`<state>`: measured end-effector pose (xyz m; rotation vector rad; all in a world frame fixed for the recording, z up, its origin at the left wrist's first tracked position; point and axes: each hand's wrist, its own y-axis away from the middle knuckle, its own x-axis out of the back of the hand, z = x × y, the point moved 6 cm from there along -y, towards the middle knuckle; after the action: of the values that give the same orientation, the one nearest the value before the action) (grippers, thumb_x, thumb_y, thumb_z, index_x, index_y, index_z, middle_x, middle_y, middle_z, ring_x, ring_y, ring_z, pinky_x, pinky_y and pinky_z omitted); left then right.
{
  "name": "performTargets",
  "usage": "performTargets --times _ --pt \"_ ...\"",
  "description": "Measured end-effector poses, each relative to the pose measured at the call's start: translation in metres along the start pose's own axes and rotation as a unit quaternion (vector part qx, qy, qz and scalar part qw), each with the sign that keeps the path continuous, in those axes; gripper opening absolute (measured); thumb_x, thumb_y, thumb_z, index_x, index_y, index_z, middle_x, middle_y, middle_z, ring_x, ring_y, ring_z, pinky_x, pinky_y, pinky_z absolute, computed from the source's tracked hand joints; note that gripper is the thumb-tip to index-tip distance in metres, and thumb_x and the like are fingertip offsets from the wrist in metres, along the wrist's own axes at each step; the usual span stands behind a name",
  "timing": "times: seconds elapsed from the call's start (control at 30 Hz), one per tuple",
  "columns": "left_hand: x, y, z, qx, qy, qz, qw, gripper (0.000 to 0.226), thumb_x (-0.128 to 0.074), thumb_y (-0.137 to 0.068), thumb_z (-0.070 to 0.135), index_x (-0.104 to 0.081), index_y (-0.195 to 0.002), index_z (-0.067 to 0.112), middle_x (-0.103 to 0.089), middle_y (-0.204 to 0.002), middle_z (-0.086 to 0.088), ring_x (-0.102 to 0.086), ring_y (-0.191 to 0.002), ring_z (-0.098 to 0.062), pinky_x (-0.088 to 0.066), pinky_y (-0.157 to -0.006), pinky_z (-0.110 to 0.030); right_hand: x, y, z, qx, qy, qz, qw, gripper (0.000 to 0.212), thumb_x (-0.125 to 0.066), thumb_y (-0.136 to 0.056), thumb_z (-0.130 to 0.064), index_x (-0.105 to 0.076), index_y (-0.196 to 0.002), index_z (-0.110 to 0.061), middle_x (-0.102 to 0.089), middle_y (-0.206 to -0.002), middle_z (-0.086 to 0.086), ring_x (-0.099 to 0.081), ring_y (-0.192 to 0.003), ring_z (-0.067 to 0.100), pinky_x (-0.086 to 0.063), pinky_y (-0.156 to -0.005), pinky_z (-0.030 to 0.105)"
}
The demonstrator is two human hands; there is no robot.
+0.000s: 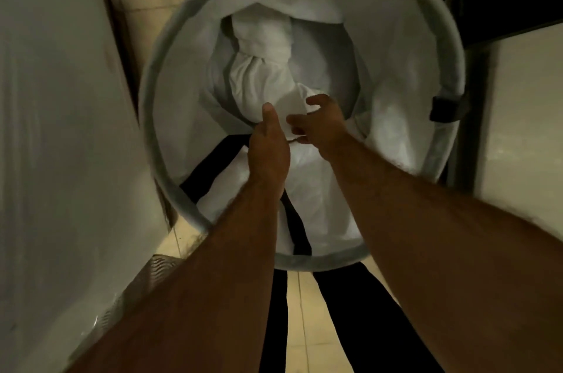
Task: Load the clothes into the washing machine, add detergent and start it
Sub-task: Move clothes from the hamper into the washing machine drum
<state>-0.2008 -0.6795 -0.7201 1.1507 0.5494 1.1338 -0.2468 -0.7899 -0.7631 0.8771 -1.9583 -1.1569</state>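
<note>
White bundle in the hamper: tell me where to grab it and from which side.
Take the white cloth bundle at its cinched neck, where the fabric gathers into a narrow twist small enough for one hand to wrap. Come straight down through the open top of the round hamper, since its walls block every other side. The left hand and right hand are already inside, at the bundle's near end.

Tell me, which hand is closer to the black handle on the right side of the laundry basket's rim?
Right. The right hand reaches into the basket on the side of that black handle, though clearly apart from it. The left hand sits farther away, beyond the right hand, near the middle.
</note>
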Motion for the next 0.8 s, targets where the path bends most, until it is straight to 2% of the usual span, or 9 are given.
performTargets --times 0.07,0.13,0.17,0.23,0.27,0.33,0.43,0.67,0.8 --pt "0.001 -0.001 -0.004 -0.005 0.029 -0.002 1.000 0.062 -0.035 -0.088 0.069 -0.057 -0.117 0.020 -0.064 -0.122 -0.008 -0.060 -0.114 -0.027 -0.047 -0.102 -0.047 -0.005 0.002 -0.004 0.000 0.018 0.027 0.999 0.054 -0.078 -0.080 -0.006 -0.053 -0.128 -0.008 -0.063 -0.104 0.011 -0.071 -0.085 0.025 -0.062 -0.076 0.041" --pt "0.006 0.006 -0.004 0.001 0.062 0.002 0.998 0.061 -0.038 -0.076 0.080 -0.062 -0.103 0.029 -0.067 -0.118 -0.004 -0.062 -0.112 -0.024 -0.046 -0.103 -0.047 -0.007 0.010 -0.013 0.010 0.026 0.039 0.999 0.037 -0.076 -0.080 -0.004 -0.063 -0.115 -0.005 -0.067 -0.090 0.013 -0.072 -0.081 0.031 -0.061 -0.074 0.046" --pt "0.008 0.011 -0.004 0.009 0.070 0.005 0.997 0.070 -0.038 -0.068 0.085 -0.063 -0.104 0.031 -0.067 -0.119 -0.002 -0.062 -0.113 -0.023 -0.045 -0.103 -0.047 -0.006 0.017 -0.022 0.023 0.012 0.038 0.999 0.023 -0.074 -0.082 -0.005 -0.068 -0.104 -0.005 -0.067 -0.081 0.010 -0.071 -0.079 0.033 -0.061 -0.072 0.047" --pt "0.016 0.029 0.000 0.031 0.086 0.023 0.996 0.088 -0.030 -0.068 0.089 -0.056 -0.128 0.030 -0.060 -0.131 -0.001 -0.056 -0.120 -0.022 -0.042 -0.104 -0.048 -0.004 0.040 -0.048 0.035 -0.065 0.026 0.997 0.016 -0.069 -0.087 -0.010 -0.069 -0.102 -0.005 -0.063 -0.078 0.004 -0.067 -0.080 0.028 -0.062 -0.063 0.037" --pt "0.017 0.042 0.006 0.049 0.093 0.026 0.994 0.087 -0.025 -0.077 0.085 -0.047 -0.138 0.029 -0.054 -0.139 -0.001 -0.052 -0.125 -0.022 -0.042 -0.104 -0.048 -0.001 0.056 -0.063 0.038 -0.108 0.010 0.993 0.018 -0.067 -0.090 -0.012 -0.068 -0.106 -0.005 -0.063 -0.081 0.004 -0.065 -0.081 0.025 -0.059 -0.055 0.029" --pt "0.020 0.063 0.013 0.078 0.126 0.027 0.989 0.079 -0.017 -0.087 0.076 -0.036 -0.146 0.028 -0.045 -0.147 -0.001 -0.048 -0.128 -0.024 -0.045 -0.098 -0.046 0.005 0.090 -0.089 0.049 -0.164 -0.029 0.985 0.008 -0.065 -0.092 -0.016 -0.068 -0.094 -0.010 -0.065 -0.082 0.004 -0.063 -0.075 0.018 -0.051 -0.046 0.020" --pt "0.026 0.114 0.039 0.090 0.161 0.023 0.983 0.078 -0.014 -0.090 0.073 -0.034 -0.148 0.024 -0.045 -0.147 -0.002 -0.049 -0.128 -0.026 -0.045 -0.095 -0.046 0.028 0.149 -0.110 0.037 -0.143 -0.017 0.989 0.012 -0.064 -0.092 -0.019 -0.063 -0.079 -0.020 -0.065 -0.088 0.005 -0.060 -0.075 0.017 -0.048 -0.050 0.024" --pt "0.046 0.231 0.082 0.166 0.230 0.005 0.959 0.085 -0.023 -0.085 0.078 -0.036 -0.145 0.020 -0.046 -0.141 -0.010 -0.055 -0.117 -0.034 -0.052 -0.077 -0.045 0.071 0.281 -0.150 0.049 -0.082 -0.023 0.995 0.014 -0.059 -0.094 -0.020 -0.063 -0.081 -0.018 -0.063 -0.085 0.007 -0.058 -0.076 0.021 -0.046 -0.057 0.028" --pt "0.058 0.296 0.108 0.206 0.302 -0.034 0.930 0.090 -0.031 -0.076 0.086 -0.039 -0.140 0.023 -0.050 -0.128 -0.015 -0.055 -0.109 -0.039 -0.051 -0.085 -0.054 0.089 0.362 -0.179 0.053 -0.046 -0.042 0.997 0.014 -0.057 -0.094 -0.018 -0.062 -0.081 -0.016 -0.061 -0.092 0.008 -0.059 -0.090 0.025 -0.048 -0.057 0.027"
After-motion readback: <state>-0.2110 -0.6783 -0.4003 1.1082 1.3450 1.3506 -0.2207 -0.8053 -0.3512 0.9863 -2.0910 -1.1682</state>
